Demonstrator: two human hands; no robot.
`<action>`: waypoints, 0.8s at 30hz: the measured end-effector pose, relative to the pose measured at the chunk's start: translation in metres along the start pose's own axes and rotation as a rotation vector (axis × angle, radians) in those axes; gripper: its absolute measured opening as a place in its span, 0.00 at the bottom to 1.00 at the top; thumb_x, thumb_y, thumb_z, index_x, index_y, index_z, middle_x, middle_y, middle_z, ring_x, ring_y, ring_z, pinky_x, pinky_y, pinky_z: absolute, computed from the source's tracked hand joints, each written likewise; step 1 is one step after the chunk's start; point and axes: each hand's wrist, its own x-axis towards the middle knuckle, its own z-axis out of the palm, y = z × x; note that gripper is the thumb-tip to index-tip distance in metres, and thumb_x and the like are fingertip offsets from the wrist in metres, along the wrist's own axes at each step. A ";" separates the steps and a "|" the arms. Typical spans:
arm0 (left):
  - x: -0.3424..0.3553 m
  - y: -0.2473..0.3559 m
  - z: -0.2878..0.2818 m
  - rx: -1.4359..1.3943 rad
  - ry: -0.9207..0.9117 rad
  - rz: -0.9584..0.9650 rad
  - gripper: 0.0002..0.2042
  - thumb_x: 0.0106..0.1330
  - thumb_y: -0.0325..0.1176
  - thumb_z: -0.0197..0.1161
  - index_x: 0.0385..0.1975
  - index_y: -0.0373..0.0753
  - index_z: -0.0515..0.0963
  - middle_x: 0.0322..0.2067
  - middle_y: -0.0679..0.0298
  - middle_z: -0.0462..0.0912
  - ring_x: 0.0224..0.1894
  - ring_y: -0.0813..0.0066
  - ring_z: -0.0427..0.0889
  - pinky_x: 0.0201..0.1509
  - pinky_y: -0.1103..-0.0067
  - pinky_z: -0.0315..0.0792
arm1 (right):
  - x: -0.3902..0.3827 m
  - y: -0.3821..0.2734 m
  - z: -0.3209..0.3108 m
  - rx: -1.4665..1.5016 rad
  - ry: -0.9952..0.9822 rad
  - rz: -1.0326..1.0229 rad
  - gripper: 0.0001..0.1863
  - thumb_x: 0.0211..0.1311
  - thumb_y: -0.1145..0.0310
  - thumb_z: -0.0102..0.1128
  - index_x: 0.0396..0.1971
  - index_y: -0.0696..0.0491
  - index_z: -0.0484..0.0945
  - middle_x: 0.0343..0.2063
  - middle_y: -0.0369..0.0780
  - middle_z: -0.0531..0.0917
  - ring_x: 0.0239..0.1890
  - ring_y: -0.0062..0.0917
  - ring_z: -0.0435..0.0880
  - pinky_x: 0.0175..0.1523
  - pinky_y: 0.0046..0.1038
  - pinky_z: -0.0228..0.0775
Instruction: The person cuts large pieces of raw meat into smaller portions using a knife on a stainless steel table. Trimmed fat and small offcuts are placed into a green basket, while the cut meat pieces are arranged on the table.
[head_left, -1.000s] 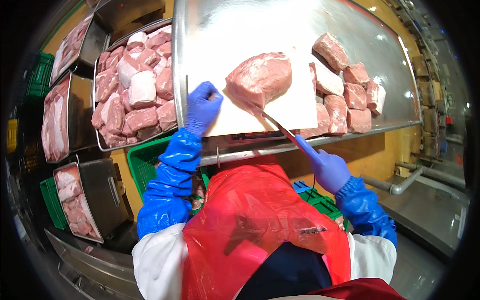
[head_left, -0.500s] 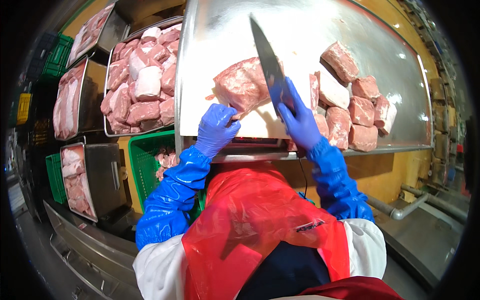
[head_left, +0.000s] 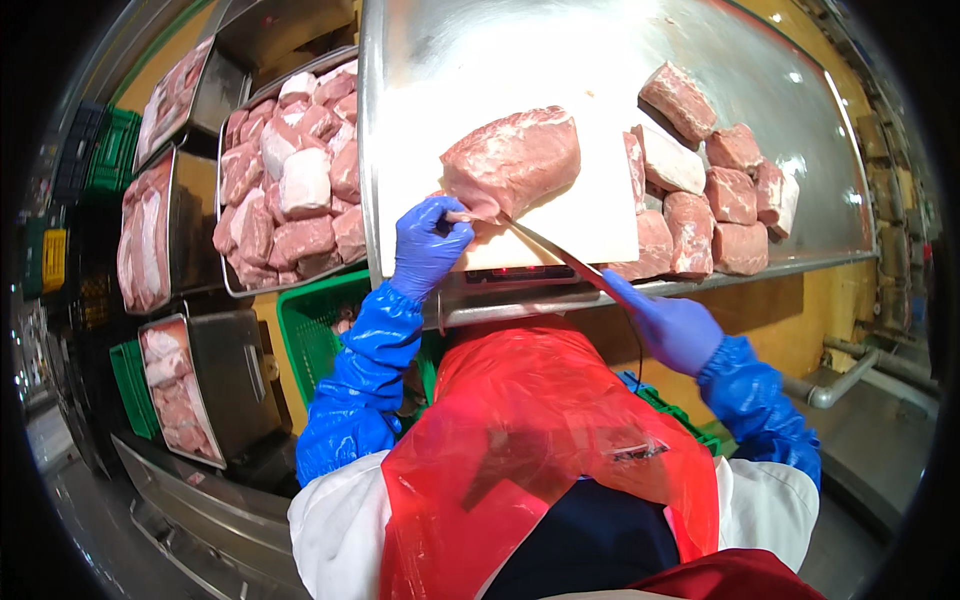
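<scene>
A large piece of raw meat (head_left: 515, 155) lies on a white cutting board (head_left: 590, 225) in front of me. My left hand (head_left: 430, 240), in a blue glove, pinches a thin flap at the meat's near left corner. My right hand (head_left: 672, 325), gloved too, is closed round the handle of a long knife (head_left: 565, 258). The blade points up and to the left, and its tip touches the meat's near edge close to the pinched flap. My right fingers hide most of the handle.
Several cut meat blocks (head_left: 690, 230) lie right of the board on the steel table (head_left: 820, 190). Left stands a metal tray heaped with meat pieces (head_left: 290, 180), with more meat-filled trays (head_left: 150, 225) beyond. A green basket (head_left: 310, 335) sits below the table's left edge.
My right hand has moved down and right, swinging the knife from upright over the meat to low at its near edge. My left hand still pinches the meat's near corner.
</scene>
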 end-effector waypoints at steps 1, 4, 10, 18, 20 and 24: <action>-0.003 -0.001 -0.006 0.041 -0.062 0.000 0.05 0.57 0.23 0.66 0.32 0.36 0.81 0.26 0.66 0.79 0.26 0.82 0.77 0.31 0.83 0.72 | -0.007 0.001 -0.004 0.016 0.000 -0.018 0.46 0.59 0.76 0.55 0.76 0.33 0.50 0.29 0.48 0.83 0.25 0.43 0.84 0.29 0.46 0.75; -0.003 -0.001 -0.020 0.168 -0.247 0.057 0.05 0.56 0.23 0.64 0.32 0.35 0.80 0.25 0.64 0.78 0.26 0.78 0.78 0.31 0.81 0.73 | 0.014 -0.033 0.003 0.337 0.346 -0.093 0.37 0.67 0.74 0.54 0.75 0.36 0.56 0.35 0.48 0.85 0.32 0.48 0.84 0.36 0.45 0.77; 0.013 -0.005 -0.029 0.269 -0.383 0.240 0.07 0.55 0.26 0.65 0.33 0.35 0.80 0.26 0.58 0.79 0.26 0.67 0.80 0.32 0.75 0.75 | 0.151 -0.090 0.022 0.340 0.484 -0.007 0.37 0.66 0.75 0.50 0.74 0.35 0.58 0.35 0.50 0.83 0.32 0.48 0.84 0.37 0.48 0.77; 0.056 -0.043 -0.071 -0.021 -0.178 -0.137 0.08 0.62 0.23 0.60 0.40 0.36 0.78 0.32 0.68 0.78 0.34 0.84 0.75 0.38 0.82 0.73 | -0.014 -0.075 0.013 0.046 0.102 0.222 0.45 0.59 0.77 0.55 0.76 0.31 0.54 0.24 0.48 0.80 0.25 0.46 0.82 0.31 0.46 0.75; 0.053 -0.028 -0.061 0.030 -0.154 -0.006 0.15 0.61 0.25 0.61 0.48 0.36 0.76 0.45 0.61 0.77 0.48 0.73 0.77 0.53 0.76 0.73 | -0.022 -0.051 0.020 0.269 0.299 0.104 0.42 0.62 0.75 0.56 0.76 0.34 0.54 0.27 0.50 0.82 0.28 0.47 0.84 0.33 0.44 0.76; 0.007 -0.015 -0.020 0.379 -0.267 0.283 0.30 0.53 0.40 0.73 0.56 0.37 0.72 0.56 0.50 0.71 0.59 0.50 0.71 0.64 0.61 0.68 | 0.092 -0.034 0.023 1.098 0.643 -0.027 0.35 0.72 0.69 0.55 0.76 0.46 0.55 0.33 0.42 0.83 0.28 0.30 0.80 0.36 0.30 0.75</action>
